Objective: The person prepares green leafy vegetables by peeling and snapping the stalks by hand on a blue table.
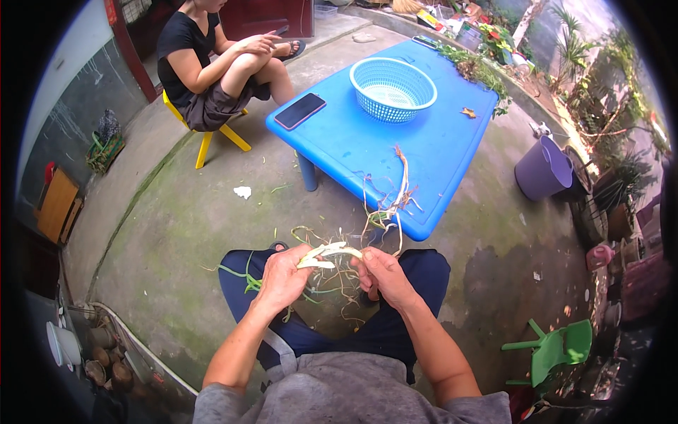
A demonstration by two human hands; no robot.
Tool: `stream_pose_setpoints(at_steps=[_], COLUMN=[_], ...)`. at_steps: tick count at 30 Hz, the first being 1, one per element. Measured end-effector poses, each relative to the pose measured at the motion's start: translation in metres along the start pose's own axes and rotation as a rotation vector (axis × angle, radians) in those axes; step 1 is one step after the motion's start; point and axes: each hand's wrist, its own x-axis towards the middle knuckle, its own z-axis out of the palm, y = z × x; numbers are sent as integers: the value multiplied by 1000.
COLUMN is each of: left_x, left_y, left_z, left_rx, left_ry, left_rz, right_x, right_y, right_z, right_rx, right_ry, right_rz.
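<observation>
My left hand (282, 277) and my right hand (381, 274) are held over my lap, between my knees in dark blue trousers. Together they grip a pale, whitish plant stalk (328, 252) that lies across between them; thin stringy roots (339, 283) hang below it. More pale stalks and roots (395, 198) lie draped over the near edge of a low blue plastic table (353, 148) just ahead of my hands. A light blue perforated basket (393, 88) stands on the far part of that table.
A dark phone (300, 111) lies on the table's left corner; leafy greens (477, 71) lie along its far side. Another person sits on a yellow stool (212, 134) at upper left. A purple bucket (542, 168) stands right, a green small chair (558, 346) lower right. Green scraps (244, 279) lie by my left knee.
</observation>
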Motion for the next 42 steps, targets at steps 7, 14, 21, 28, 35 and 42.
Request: stream_pose_setpoints(at_steps=[7, 14, 21, 28, 35, 42], left_x=[4, 2, 9, 4, 0, -8], left_y=[-29, -59, -32, -25, -37, -55], left_z=[18, 5, 22, 18, 11, 1], left_rx=[-671, -1064, -1046, -1046, -1116, -1163], left_ry=[-174, -305, -407, -371, -452, -312], left_rz=[-212, -513, -560, -571, -584, -566], right_x=[-4, 17, 28, 32, 28, 24], right_y=[-13, -66, -16, 6, -14, -41], right_z=[0, -41, 14, -2, -38, -65], right_rx=[538, 8, -554, -486, 399, -855], right_ry=[-236, -136, -128, -76, 132, 131], right_rz=[-10, -118, -29, -14, -183, -321])
